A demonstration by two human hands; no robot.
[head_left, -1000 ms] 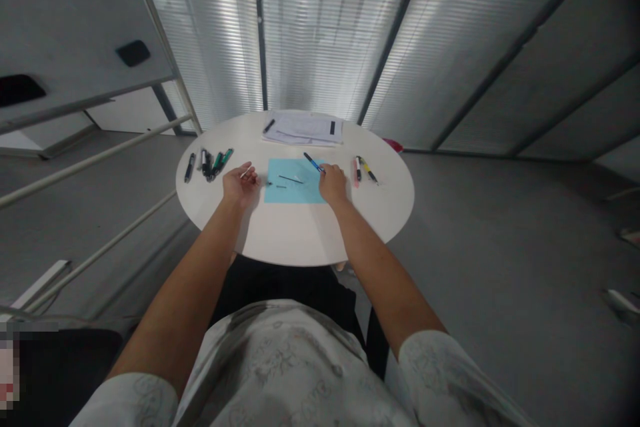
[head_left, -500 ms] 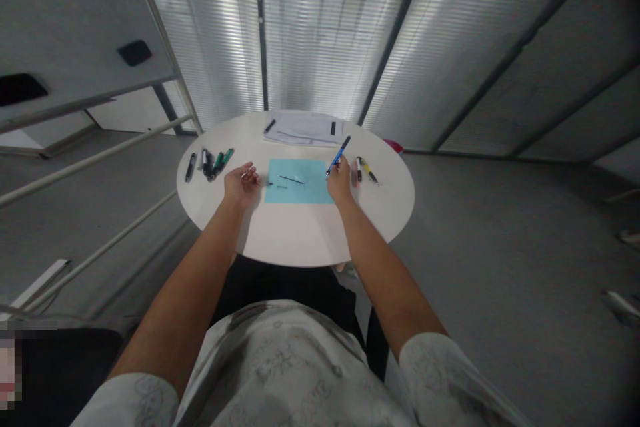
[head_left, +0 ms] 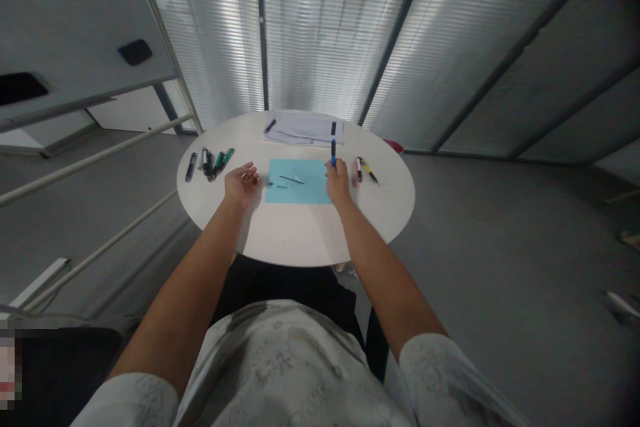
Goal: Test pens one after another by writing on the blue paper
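Note:
A sheet of light blue paper (head_left: 310, 195) lies on the round white table (head_left: 287, 233) before me. It bears a long dark slanted line, a shorter mark below it and a small dark spot by its left edge. At its right edge my right hand (head_left: 339, 185) is closed around a blue-and-black pen (head_left: 333, 150). The pen's black end points up; its lower part is hidden by my fingers. Left of the paper my left hand (head_left: 241, 185) rests palm up, fingers loosely curled and apart, with nothing I can make out in it.
Several black and green markers (head_left: 219, 161) lie at the table's left, beside another dark marker (head_left: 191, 167). Right of my right hand are a yellow-and-black pen (head_left: 369, 170) and a dark-and-white marker (head_left: 359, 169). Stacked papers (head_left: 305, 130) with a dark pen (head_left: 271, 125) lie at the back.
The pen in my right hand has swung from leaning right to nearly upright, and its writing end is now out of sight. My left hand has stayed in place.

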